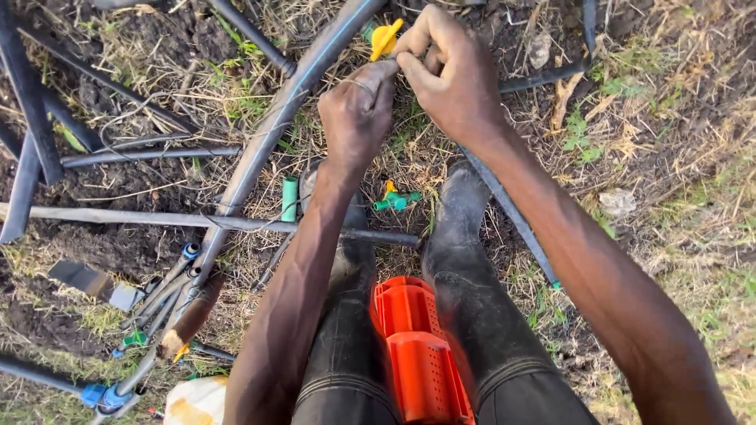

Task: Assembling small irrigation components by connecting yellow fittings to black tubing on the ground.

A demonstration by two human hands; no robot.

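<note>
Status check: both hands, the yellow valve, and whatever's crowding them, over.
Left hand and right hand both pinching at the yellow valve. Valve sits at the thick black pipe. Green fittings on ground below, clear of the hands.

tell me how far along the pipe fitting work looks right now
Done: several black pipes at lower left already carry blue connectors. In hand: the left hand and right hand meet at a yellow-handled valve by the big pipe. Left: a green valve and a green sleeve lie loose on the ground.
</note>
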